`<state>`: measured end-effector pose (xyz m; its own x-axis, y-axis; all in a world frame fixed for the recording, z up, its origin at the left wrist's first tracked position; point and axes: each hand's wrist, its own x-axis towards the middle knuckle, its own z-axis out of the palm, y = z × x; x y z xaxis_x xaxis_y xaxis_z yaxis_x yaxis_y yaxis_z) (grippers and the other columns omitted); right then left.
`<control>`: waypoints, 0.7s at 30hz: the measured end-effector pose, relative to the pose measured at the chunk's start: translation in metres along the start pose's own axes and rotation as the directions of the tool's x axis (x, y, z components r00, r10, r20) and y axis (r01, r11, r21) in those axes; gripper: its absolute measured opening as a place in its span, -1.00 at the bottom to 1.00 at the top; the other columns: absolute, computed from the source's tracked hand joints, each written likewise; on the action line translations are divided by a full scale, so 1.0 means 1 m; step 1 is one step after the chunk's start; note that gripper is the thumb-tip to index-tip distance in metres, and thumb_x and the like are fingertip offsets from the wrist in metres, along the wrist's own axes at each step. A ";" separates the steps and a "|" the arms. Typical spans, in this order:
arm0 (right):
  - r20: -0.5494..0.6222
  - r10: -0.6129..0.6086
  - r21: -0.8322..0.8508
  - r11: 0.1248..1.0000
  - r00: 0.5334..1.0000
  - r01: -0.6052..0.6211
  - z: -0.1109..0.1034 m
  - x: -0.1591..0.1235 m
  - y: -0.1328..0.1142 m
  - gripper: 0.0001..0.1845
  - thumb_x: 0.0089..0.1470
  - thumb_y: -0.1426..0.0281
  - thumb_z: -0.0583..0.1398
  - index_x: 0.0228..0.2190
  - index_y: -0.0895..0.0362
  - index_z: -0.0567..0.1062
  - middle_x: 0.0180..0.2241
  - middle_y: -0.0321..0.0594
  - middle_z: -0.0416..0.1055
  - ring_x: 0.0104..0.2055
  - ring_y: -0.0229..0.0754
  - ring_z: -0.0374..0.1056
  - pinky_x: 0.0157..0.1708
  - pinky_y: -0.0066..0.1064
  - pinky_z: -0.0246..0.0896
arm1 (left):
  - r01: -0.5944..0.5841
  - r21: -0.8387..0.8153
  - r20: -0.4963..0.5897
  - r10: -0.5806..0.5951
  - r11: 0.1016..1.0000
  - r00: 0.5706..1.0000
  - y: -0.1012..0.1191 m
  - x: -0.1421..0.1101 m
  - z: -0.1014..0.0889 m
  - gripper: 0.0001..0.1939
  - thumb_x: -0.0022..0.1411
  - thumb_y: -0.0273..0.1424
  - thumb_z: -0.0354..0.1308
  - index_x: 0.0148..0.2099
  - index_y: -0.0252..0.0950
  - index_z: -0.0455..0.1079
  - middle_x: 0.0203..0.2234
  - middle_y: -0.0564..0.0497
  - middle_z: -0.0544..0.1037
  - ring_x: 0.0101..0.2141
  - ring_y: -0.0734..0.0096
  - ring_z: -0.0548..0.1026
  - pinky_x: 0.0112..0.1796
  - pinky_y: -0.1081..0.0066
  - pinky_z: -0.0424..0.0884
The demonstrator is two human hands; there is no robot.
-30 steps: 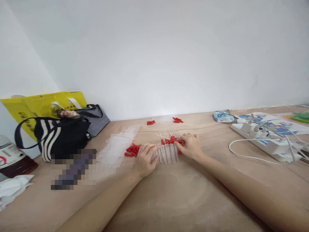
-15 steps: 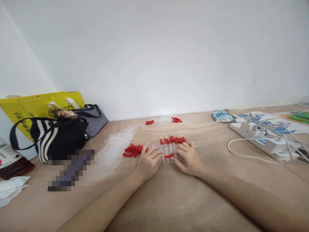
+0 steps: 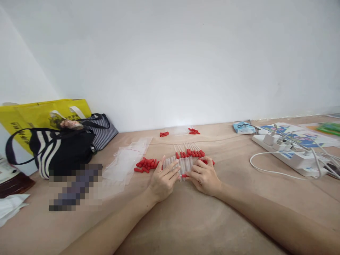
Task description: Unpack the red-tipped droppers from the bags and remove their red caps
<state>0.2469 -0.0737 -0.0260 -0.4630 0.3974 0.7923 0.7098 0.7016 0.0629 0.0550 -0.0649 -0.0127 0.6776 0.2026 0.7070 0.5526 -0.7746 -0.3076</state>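
Several clear glass dropper tubes (image 3: 185,164) lie side by side on the table. Over the left part of this row my left hand (image 3: 164,179) is closed, its fingers pressing on the tubes; what its thumb side grips is partly hidden. My right hand (image 3: 204,176) pinches a red rubber bulb (image 3: 184,175) lying crosswise at the near ends of the tubes. The bulb's left end meets my left fingertips. Just beyond lies a row of droppers (image 3: 192,152) with red bulbs and thin tips pointing away. Loose red bulbs (image 3: 147,164) are heaped left of my left hand.
Clear plastic bags (image 3: 127,159) lie at the left, near a black bag (image 3: 66,152) and a yellow bag (image 3: 34,115). More red bulbs (image 3: 164,134) are by the wall. At the right are a power strip (image 3: 289,156), its white cable and a blue mask (image 3: 243,128).
My right hand has come from the bulbs beyond the tubes to their near ends with one red bulb. Its fingers now cover more of that bulb. My left hand has shifted slightly nearer.
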 end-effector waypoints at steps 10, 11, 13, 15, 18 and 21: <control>-0.024 0.086 0.000 0.996 0.996 -0.086 -0.010 -0.013 0.018 -0.82 0.03 0.43 0.09 -0.53 0.10 0.46 -0.60 -0.33 0.31 -0.40 -0.28 0.15 -0.12 -0.23 -0.19 | 0.065 0.030 -0.019 -0.064 0.997 0.998 -0.017 -0.010 -0.013 -0.79 0.18 -0.57 -0.04 -0.35 -0.30 0.41 -0.33 0.03 0.56 -0.15 0.32 0.44 0.06 0.00 -0.04; -0.040 0.143 0.000 0.990 0.989 -0.143 -0.012 -0.015 0.023 -0.83 0.03 0.42 0.09 -0.50 0.09 0.47 -0.56 -0.32 0.35 -0.39 -0.28 0.17 -0.11 -0.22 -0.21 | 0.105 0.053 -0.027 -0.104 0.993 0.994 -0.021 -0.012 -0.016 -0.80 0.17 -0.56 -0.03 -0.35 -0.29 0.41 -0.34 0.04 0.56 -0.16 0.30 0.45 0.04 0.02 0.02; -0.064 0.205 0.015 0.979 0.977 -0.204 -0.015 -0.016 0.030 -0.86 0.04 0.38 0.11 -0.44 0.05 0.49 -0.49 -0.32 0.39 -0.37 -0.29 0.19 -0.12 -0.24 -0.20 | 0.178 0.060 -0.051 -0.175 0.982 0.983 -0.025 -0.013 -0.023 -0.83 0.16 -0.53 0.00 -0.35 -0.26 0.41 -0.35 0.04 0.56 -0.20 0.30 0.45 -0.05 0.12 0.17; -0.087 0.216 0.015 0.976 0.973 -0.215 -0.015 -0.015 0.034 -0.86 0.03 0.32 0.13 -0.39 0.00 0.50 -0.45 -0.32 0.39 -0.38 -0.30 0.19 -0.15 -0.27 -0.18 | 0.274 0.013 -0.047 -0.273 0.962 0.961 -0.025 -0.009 -0.026 -0.84 0.18 -0.47 -0.01 -0.36 -0.26 0.40 -0.37 0.01 0.54 -0.27 0.33 0.45 -0.18 0.25 0.29; -0.098 0.269 -0.012 0.962 0.958 -0.271 -0.011 -0.012 0.037 -0.83 0.05 0.28 0.11 -0.34 -0.02 0.50 -0.46 -0.30 0.38 -0.40 -0.29 0.18 -0.20 -0.30 -0.16 | 0.479 -0.105 0.075 -0.474 0.871 0.877 -0.026 0.001 -0.025 -0.78 0.21 -0.42 -0.09 -0.38 -0.28 0.36 -0.45 0.00 0.48 -0.39 0.41 0.42 -0.34 0.39 0.34; -0.077 0.375 -0.040 0.925 0.924 -0.378 -0.011 -0.013 0.045 -0.79 0.07 0.29 0.07 -0.31 0.01 0.50 -0.48 -0.27 0.37 -0.39 -0.26 0.20 -0.23 -0.31 -0.16 | 0.659 -0.190 0.290 -0.600 0.728 0.746 -0.036 0.008 -0.019 -0.79 0.18 -0.44 -0.11 -0.39 -0.28 0.34 -0.53 0.05 0.46 -0.48 0.45 0.43 -0.44 0.45 0.34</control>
<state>0.2904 -0.0537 -0.0272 -0.1213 0.5847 0.8022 0.8527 0.4751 -0.2173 0.0314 -0.0470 0.0166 0.3146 0.7894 0.5272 0.7565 -0.5440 0.3631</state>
